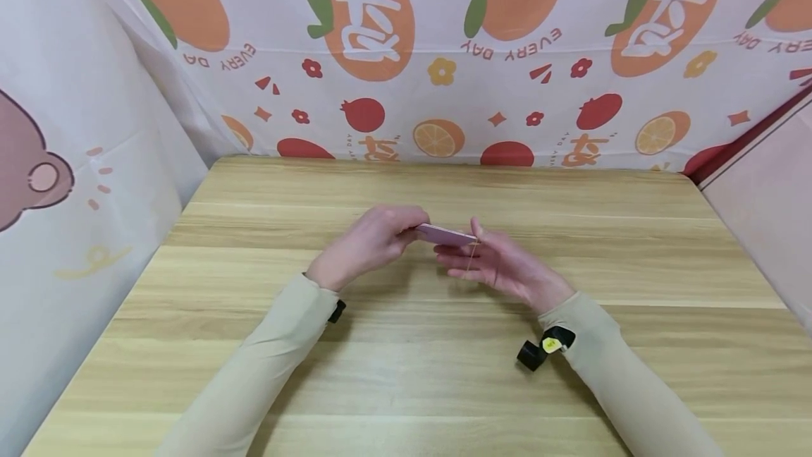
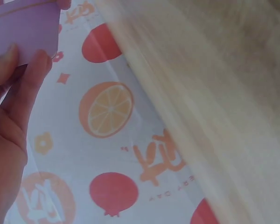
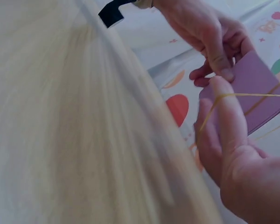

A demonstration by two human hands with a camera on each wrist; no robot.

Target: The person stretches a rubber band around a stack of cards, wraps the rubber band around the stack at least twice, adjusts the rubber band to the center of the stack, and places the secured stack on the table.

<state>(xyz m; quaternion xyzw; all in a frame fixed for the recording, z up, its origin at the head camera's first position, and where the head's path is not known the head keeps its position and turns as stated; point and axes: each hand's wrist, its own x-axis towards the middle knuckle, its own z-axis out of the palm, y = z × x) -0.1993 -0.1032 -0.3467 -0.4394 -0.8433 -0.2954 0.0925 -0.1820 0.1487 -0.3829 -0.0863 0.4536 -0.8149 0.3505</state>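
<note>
While I watch from the head cam, biggest first: wood table [image 1: 444, 372], w/ fruit-print cloth [image 1: 444, 55] behind it. Above mid-table I see both hands meet. L hand [image 1: 368, 242] curls round one end of a pink card [image 1: 446, 235], held roughly flat, off the table. R hand [image 1: 501, 266] has fingers mostly straight under the other end, w/ a yellow band [image 3: 233, 95] stretched over a finger and across the card.

Left hand [image 1: 371, 242] grips one end of a pink card stack [image 1: 446, 235]; right hand [image 1: 501, 265], a rubber band [image 1: 472, 254] across its fingers, touches the other end above the wooden surface [image 1: 406, 372].
</note>
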